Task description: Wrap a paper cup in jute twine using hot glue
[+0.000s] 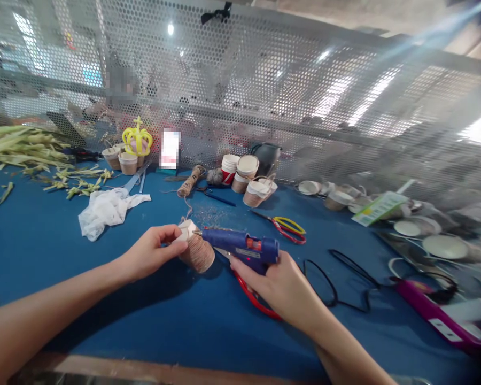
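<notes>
My left hand [158, 248] pinches the pale rim of a small cup wrapped in brown twine [200, 253], which lies tilted over the blue table. In my right hand [274, 280] is a blue glue gun [240, 247], its nozzle pointing left at the cup's rim, close to my left fingertips. Whether the nozzle touches the rim cannot be made out. Red-handled scissors [256, 299] lie partly hidden beneath the glue gun and my right hand. A strand of twine runs from behind the cup to a twine bundle [189, 182].
White cloth [106, 211] and green plant strips [20, 143] are at left. Yellow-and-red scissors [291, 229] lie beyond the glue gun. Small cups [257, 192] stand before the perforated metal screen [232, 85]. A black cord [355, 264] and purple power strip [441, 313] are at right.
</notes>
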The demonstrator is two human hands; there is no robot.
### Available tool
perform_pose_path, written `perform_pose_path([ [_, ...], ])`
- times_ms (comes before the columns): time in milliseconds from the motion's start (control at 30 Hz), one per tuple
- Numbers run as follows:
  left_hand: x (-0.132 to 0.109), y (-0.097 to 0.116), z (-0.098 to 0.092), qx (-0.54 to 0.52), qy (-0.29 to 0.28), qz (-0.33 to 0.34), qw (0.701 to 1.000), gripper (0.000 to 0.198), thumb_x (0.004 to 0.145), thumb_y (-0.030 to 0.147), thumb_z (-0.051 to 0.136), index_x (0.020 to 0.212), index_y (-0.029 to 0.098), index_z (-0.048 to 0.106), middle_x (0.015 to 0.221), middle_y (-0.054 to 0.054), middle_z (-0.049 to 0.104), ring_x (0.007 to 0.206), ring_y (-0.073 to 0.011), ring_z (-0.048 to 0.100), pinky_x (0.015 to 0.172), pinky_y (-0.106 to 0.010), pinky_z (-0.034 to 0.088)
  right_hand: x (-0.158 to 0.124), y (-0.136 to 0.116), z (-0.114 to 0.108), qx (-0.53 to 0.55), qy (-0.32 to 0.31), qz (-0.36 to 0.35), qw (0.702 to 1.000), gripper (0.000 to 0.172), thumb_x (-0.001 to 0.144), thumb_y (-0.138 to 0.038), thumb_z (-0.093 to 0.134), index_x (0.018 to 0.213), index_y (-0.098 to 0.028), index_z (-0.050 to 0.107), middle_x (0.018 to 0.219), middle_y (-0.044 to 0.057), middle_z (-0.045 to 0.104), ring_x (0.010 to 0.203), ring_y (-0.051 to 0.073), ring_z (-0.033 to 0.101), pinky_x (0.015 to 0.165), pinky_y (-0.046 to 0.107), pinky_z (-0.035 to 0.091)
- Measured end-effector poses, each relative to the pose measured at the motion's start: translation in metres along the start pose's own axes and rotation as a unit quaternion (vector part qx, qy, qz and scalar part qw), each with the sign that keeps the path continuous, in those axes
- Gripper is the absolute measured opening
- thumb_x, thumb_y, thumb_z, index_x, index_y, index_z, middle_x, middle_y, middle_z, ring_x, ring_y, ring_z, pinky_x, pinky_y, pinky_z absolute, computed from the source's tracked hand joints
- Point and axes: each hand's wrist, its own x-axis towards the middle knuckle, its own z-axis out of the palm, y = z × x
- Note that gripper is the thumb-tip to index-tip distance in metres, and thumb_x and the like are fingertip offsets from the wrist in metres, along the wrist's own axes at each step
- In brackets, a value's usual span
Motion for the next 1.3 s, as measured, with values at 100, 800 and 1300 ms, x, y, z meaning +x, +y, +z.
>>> perform_pose_path([
  [100, 0.0000, 0.0004, 0.0002, -0.003, -0.002, -0.006, 1.000, 0.021, 0.077, 0.032, 0.052, 0.068, 0.014, 0.052, 0.070, -0.002, 0.059, 0.068, -0.0134, 0.053, 0.068, -0.027, 0.043, -0.0009, 0.0055, 0.0014, -0.022, 0.015, -0.025, 0.999, 0.018, 0.070, -0.036, 0.059, 0.062, -0.019, 0.057, 0.048, -0.002, 0.052, 0.044, 0.012, 0.044, 0.043, 0.024, 0.039],
  [800, 0.0009, -0.0049, 0.0000, -0.026, -0.007, 0.005, 1.000, 0.019, 0.077, 0.031, 0.052, 0.069, 0.014, 0.051, 0.068, 0.001, 0.054, 0.065, -0.0108, 0.048, 0.063, -0.023, 0.038, -0.0056, 0.0001, 0.0052, -0.089, 0.025, -0.124, 0.988, 0.017, 0.076, -0.027, 0.053, 0.062, -0.018, 0.050, 0.056, -0.002, 0.052, 0.050, 0.010, 0.042, 0.049, 0.022, 0.040],
  [1300, -0.0008, -0.0039, -0.0021, -0.019, -0.019, 0.010, 1.000, 0.018, 0.078, 0.029, 0.052, 0.069, 0.014, 0.051, 0.068, 0.001, 0.054, 0.065, -0.0104, 0.047, 0.064, -0.023, 0.038, -0.0080, 0.0029, 0.0056, -0.088, 0.021, -0.121, 0.989, 0.016, 0.076, -0.026, 0.054, 0.063, -0.018, 0.050, 0.056, -0.003, 0.051, 0.050, 0.010, 0.040, 0.051, 0.021, 0.039],
])
